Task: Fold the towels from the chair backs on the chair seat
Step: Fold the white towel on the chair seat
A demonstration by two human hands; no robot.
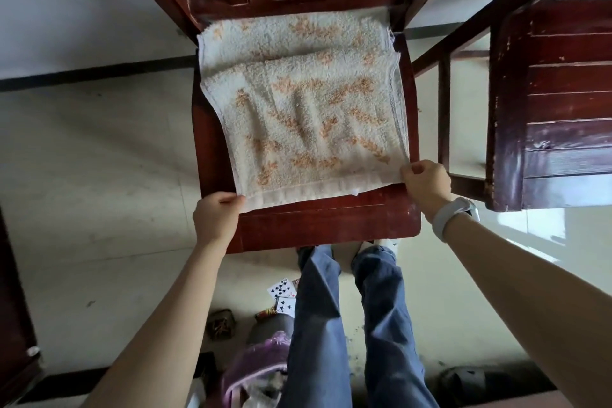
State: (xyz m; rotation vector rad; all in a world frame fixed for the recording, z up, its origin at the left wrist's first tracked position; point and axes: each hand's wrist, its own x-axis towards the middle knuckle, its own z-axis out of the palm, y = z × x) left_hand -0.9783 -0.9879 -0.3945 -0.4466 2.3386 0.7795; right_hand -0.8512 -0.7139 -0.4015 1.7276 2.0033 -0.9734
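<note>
Fingers of the left hand (217, 219) and right hand (425, 183) pinch the towel (308, 116)'s near corners, holding it taut between them for folding on the chair seat (324, 222).

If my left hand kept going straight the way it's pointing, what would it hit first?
The left hand points up and right, so it would likely meet the cream terry towel with orange leaf print that its fingers already pinch.
</note>
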